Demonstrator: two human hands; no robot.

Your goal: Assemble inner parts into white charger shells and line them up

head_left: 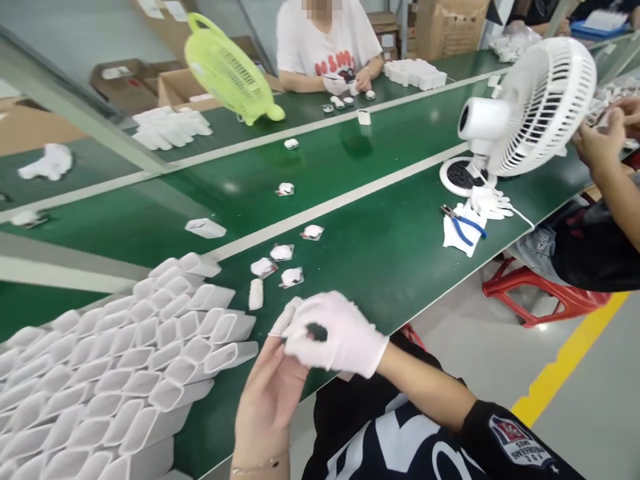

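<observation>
My right hand (340, 333), in a white glove, is pinched closed over the fingertips of my left hand (270, 387). My left palm is bare and turned up, a bracelet on its wrist, and its fingers are closed on something. White shows at the left fingertips; I cannot tell whether it is a finger cover or a held part. Just beyond lie several small white parts with clear edges (291, 277) and a small white block (256, 294). To the left, many hollow white plastic housings (220, 357) are stacked, their open ends facing me.
A white fan (540, 107) stands at the right, near blue-handled pliers (465, 223) on white gloves (493, 202). Across the green belt (240, 187), a green fan (230, 70) leans. A person in a white shirt (327, 40) handles small parts opposite. Another person's hand (603, 140) works at right.
</observation>
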